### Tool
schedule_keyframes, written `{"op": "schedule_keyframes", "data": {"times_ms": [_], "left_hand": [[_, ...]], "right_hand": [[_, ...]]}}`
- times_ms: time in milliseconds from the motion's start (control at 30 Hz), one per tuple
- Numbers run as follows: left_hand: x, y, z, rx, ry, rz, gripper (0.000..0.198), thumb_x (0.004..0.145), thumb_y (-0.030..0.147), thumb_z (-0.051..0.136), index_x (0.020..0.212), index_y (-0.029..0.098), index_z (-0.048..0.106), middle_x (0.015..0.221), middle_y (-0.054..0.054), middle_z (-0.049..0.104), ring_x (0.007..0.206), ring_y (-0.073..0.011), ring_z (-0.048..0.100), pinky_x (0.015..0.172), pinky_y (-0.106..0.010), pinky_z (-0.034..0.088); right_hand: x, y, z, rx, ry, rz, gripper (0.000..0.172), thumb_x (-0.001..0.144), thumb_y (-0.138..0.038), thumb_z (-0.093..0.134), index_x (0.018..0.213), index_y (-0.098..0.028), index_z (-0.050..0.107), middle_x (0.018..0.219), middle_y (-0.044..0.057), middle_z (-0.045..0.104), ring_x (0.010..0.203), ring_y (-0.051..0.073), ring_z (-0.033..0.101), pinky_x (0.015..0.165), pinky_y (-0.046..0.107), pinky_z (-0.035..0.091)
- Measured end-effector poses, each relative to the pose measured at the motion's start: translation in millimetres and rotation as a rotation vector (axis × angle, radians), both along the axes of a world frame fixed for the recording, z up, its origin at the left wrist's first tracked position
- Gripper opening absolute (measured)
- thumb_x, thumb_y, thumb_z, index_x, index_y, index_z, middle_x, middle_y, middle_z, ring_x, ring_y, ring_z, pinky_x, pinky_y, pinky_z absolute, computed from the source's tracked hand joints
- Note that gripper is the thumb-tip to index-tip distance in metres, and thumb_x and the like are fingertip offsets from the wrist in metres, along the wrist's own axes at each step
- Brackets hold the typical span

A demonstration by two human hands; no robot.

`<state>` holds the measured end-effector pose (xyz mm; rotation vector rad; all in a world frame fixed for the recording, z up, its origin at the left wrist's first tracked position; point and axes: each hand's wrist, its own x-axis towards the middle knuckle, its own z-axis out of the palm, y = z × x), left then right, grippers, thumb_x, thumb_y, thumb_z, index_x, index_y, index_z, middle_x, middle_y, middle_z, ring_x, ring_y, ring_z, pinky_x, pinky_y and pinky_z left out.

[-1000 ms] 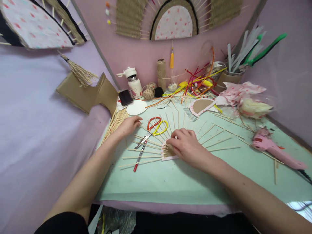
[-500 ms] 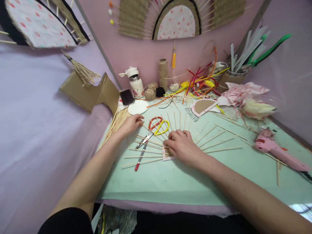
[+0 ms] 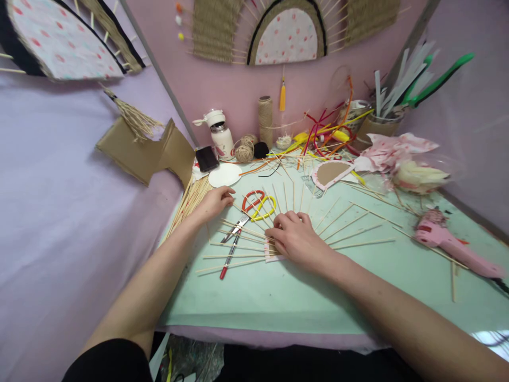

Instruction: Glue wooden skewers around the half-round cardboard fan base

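Fingers pinched together, my left hand (image 3: 217, 203) is at the outer end of a thin wooden stick (image 3: 249, 218) on the left of a fan of sticks. Curled over the middle of that fan, my right hand (image 3: 296, 236) presses its fingertips on the inner ends of the sticks. Under this palm lies a small cardboard piece with a pink fabric edge (image 3: 274, 259), mostly hidden. Between my hands, scissors (image 3: 243, 220) with one red and one yellow handle lie among the sticks. A pen with a red end (image 3: 229, 260) lies just below them.
At right lies a pink hot glue gun (image 3: 449, 243). Behind are a fabric-edged cardboard half-circle (image 3: 332, 174), a white oval (image 3: 225, 175), a twine ball (image 3: 244, 153), a white bottle (image 3: 222, 139) and a tall twine spool (image 3: 265, 122). A bundle of sticks (image 3: 186, 204) lies beyond my left arm.
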<state>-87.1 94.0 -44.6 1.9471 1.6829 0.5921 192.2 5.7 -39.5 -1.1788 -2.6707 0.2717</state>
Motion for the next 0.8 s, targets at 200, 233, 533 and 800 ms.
{"op": "schedule_keyframes", "data": {"times_ms": [200, 233, 533, 800], "left_hand": [[2.6, -0.8, 2.3, -0.001, 0.037, 0.008, 0.031, 0.079, 0.026, 0.053, 0.106, 0.016, 0.065, 0.086, -0.005, 0.073, 0.081, -0.0185, 0.067, 0.076, -0.029, 0.049], [3.2, -0.8, 2.8, -0.002, 0.046, 0.011, 0.030, 0.080, 0.026, 0.053, 0.106, 0.017, 0.065, 0.087, -0.004, 0.073, 0.081, -0.0183, 0.067, 0.076, -0.029, 0.049], [3.0, 1.5, 2.0, -0.009, 0.065, 0.001, 0.031, 0.080, 0.026, 0.053, 0.107, 0.017, 0.065, 0.087, -0.005, 0.074, 0.084, -0.0198, 0.068, 0.078, -0.031, 0.050], [2.6, 3.2, -0.6, -0.005, 0.052, -0.010, 0.031, 0.080, 0.026, 0.053, 0.108, 0.017, 0.065, 0.086, -0.005, 0.074, 0.083, -0.0196, 0.068, 0.077, -0.030, 0.051]], "right_hand": [[-0.7, 0.4, -2.1, 0.020, 0.003, -0.012, 0.020, 0.094, -0.025, 0.051, 0.098, -0.024, 0.071, 0.104, 0.007, 0.059, 0.099, 0.023, 0.043, 0.085, 0.039, 0.023], [-0.7, 0.7, -2.5, 0.024, 0.004, -0.014, 0.020, 0.094, -0.025, 0.051, 0.098, -0.025, 0.071, 0.104, 0.007, 0.059, 0.099, 0.023, 0.043, 0.085, 0.039, 0.023], [-0.9, 0.1, -4.0, 0.033, 0.013, -0.019, 0.019, 0.094, -0.025, 0.052, 0.096, -0.024, 0.071, 0.103, 0.006, 0.059, 0.099, 0.022, 0.043, 0.085, 0.039, 0.023], [-0.5, 0.3, -5.1, 0.041, 0.009, -0.024, 0.018, 0.092, -0.024, 0.054, 0.096, -0.025, 0.071, 0.103, 0.006, 0.060, 0.100, 0.023, 0.043, 0.084, 0.039, 0.022]]}}
